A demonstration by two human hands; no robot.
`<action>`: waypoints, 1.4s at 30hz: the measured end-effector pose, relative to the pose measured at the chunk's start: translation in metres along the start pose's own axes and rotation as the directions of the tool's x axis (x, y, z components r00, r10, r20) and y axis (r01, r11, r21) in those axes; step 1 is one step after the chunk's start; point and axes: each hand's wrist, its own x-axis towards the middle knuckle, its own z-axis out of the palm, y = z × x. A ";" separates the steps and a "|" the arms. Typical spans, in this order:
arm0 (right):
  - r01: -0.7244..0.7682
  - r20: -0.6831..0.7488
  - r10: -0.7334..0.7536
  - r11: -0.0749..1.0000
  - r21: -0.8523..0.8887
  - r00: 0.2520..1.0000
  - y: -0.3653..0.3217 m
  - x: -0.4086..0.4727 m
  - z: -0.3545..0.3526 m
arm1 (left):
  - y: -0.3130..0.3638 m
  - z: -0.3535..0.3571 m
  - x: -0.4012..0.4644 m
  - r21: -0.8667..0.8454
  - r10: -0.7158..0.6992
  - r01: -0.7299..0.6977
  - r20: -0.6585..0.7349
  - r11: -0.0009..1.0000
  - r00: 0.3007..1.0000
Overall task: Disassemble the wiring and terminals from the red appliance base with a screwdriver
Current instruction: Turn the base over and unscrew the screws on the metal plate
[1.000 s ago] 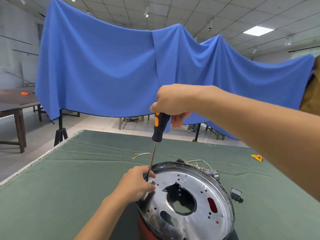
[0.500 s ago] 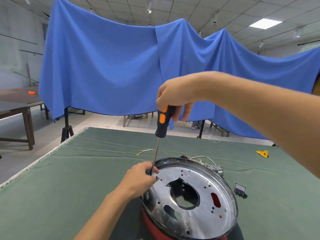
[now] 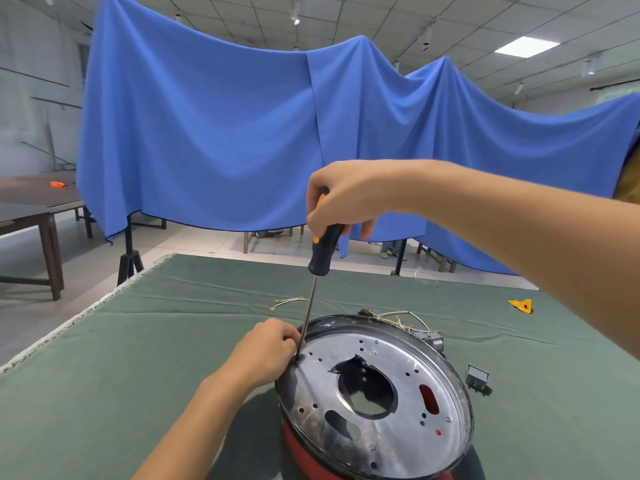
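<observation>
- Screwdriver (image 3: 320, 249) handle is gripped from above by right hand (image 3: 341, 199); tip is set on the metal plate (image 3: 375, 393) at 10 o'clock.
- Shaft is pinched near the tip by left hand (image 3: 266, 351).
- Red appliance base (image 3: 304, 455) is stood on green desk (image 3: 138, 358).

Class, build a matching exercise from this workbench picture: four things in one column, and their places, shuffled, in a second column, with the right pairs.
Things
1. screwdriver
2. yellow piece
3. loose wires
4. small grey part

Places
A. far right on the green cloth
B. close to the right of the red appliance base
C. gripped by the right hand
D. on the cloth beyond the left hand

Pairs: 1-C, 2-A, 3-D, 4-B
</observation>
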 end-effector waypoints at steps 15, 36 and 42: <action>-0.048 -0.137 0.025 0.985 -0.168 0.990 0.006 0.002 0.010 | 0.002 0.002 -0.005 0.201 -0.009 0.005 0.019 0.980 1.000; 0.056 -0.215 -0.076 0.994 -0.097 0.974 0.018 0.001 0.013 | 0.002 0.003 -0.004 0.132 0.004 -0.004 0.004 0.991 1.000; 0.088 -0.170 -0.077 0.995 0.057 0.982 0.020 0.003 0.011 | 0.002 0.003 -0.005 0.137 0.027 -0.028 0.007 0.990 1.000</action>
